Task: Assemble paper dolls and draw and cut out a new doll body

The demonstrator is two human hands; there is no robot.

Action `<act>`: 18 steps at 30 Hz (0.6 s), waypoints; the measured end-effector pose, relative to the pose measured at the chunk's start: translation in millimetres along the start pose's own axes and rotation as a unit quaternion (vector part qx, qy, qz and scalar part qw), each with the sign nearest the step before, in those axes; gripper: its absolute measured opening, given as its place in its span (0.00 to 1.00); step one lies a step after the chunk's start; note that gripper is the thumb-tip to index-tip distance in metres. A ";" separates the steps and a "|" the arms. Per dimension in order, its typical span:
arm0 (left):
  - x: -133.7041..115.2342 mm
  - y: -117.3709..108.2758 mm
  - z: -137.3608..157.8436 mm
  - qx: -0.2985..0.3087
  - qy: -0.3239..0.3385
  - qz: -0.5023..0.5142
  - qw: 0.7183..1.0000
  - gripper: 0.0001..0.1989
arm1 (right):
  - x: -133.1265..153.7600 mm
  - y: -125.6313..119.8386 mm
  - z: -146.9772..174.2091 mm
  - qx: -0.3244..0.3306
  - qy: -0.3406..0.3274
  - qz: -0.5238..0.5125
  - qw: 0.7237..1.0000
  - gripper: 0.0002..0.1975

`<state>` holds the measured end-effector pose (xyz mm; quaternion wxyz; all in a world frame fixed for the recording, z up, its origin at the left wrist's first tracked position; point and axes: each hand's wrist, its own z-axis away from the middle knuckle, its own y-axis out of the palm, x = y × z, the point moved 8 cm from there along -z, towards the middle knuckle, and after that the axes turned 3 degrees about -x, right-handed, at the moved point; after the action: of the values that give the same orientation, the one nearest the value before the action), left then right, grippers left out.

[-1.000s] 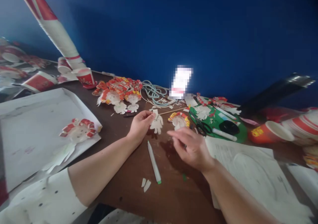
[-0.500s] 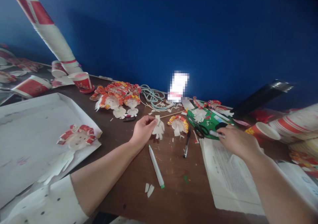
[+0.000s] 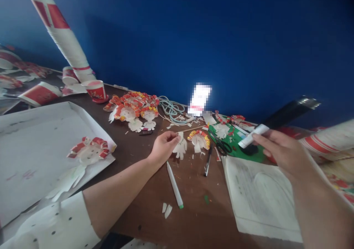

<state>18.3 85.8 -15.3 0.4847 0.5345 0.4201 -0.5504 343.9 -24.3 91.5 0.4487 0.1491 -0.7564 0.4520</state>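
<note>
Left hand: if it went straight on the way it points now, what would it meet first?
Beyond the paper cutout it pinches, the left hand would probably meet the thin stick first, though depth is unclear.

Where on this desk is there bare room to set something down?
Mostly bare: tabletop between the white marker and paper sheets, nearer than the black pen, bar green scraps. Crowded: around the cord, and on the green mat.

The left hand (image 3: 165,146) pinches, its forearm (image 3: 121,192) slanting inward, while the right hand (image 3: 284,151) clasps, well apart.
</note>
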 end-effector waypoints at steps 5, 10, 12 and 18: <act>-1.1 2.6 3.3 0.017 0.000 0.008 1.000 0.13 | 10.5 35.9 16.3 0.017 0.074 -0.202 0.976 0.16; 7.2 10.6 4.9 0.052 -0.023 0.029 0.998 0.14 | 10.4 77.4 25.8 0.065 0.156 -0.297 0.940 0.19; 8.6 12.3 5.4 0.058 -0.030 0.028 0.997 0.14 | 14.6 92.2 26.8 0.084 0.170 -0.331 0.924 0.19; 4.3 12.0 4.4 0.059 -0.016 -0.007 0.998 0.12 | 25.1 127.1 30.1 0.133 0.182 -0.351 0.909 0.19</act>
<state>29.5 79.0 -18.6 0.4552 0.5500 0.3832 -0.5860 233.4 25.2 36.4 0.6844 0.3780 -0.4935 0.3810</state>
